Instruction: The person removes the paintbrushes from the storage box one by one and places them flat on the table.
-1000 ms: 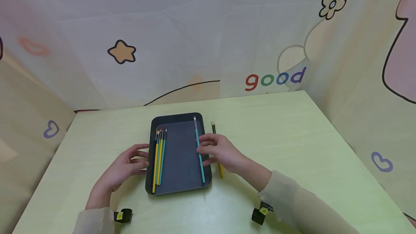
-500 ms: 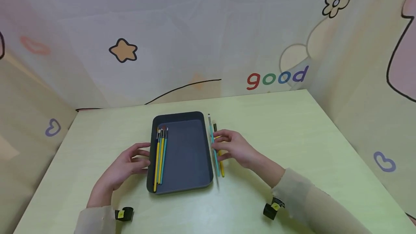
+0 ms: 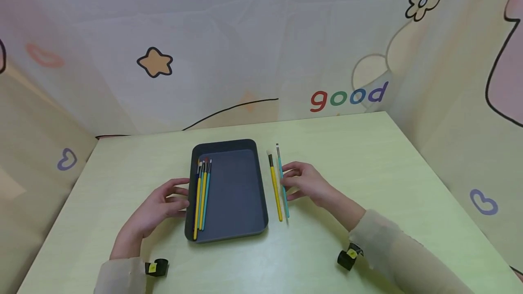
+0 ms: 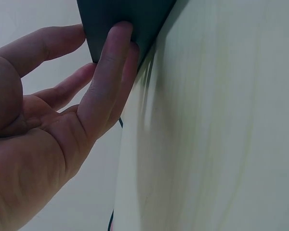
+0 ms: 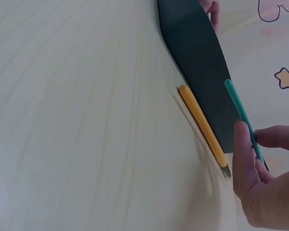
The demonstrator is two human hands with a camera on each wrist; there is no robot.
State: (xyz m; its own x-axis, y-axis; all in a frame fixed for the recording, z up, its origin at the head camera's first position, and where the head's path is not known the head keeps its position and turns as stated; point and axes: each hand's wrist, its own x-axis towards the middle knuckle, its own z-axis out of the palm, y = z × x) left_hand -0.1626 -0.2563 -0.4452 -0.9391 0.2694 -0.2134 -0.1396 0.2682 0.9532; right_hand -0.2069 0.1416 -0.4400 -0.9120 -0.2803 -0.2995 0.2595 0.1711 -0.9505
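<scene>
A teal paintbrush (image 3: 279, 162), bristles pointing away, is pinched between the thumb and fingers of my right hand (image 3: 310, 184), just right of a yellow paintbrush (image 3: 275, 185). That yellow brush lies on the table beside the dark grey tray (image 3: 234, 194). In the right wrist view, the teal handle (image 5: 238, 102) slants up from my fingertips. My left hand (image 3: 159, 204) touches the tray's left side; in the left wrist view, its fairly straight fingers (image 4: 106, 79) rest against the outer wall. Several paintbrushes (image 3: 203, 198) with yellow, teal and dark handles lie along the tray's left inner side.
The pale table (image 3: 347, 158) extends around the tray, bounded by a printed cloth backdrop (image 3: 229, 58) at the back and sides. A small black device (image 3: 156, 267) sits by the left wrist, another black device (image 3: 349, 256) by the right wrist.
My right hand has carried the teal paintbrush rightwards from over the tray's right side, past the yellow brush, to its right. The left hand has stayed against the tray.
</scene>
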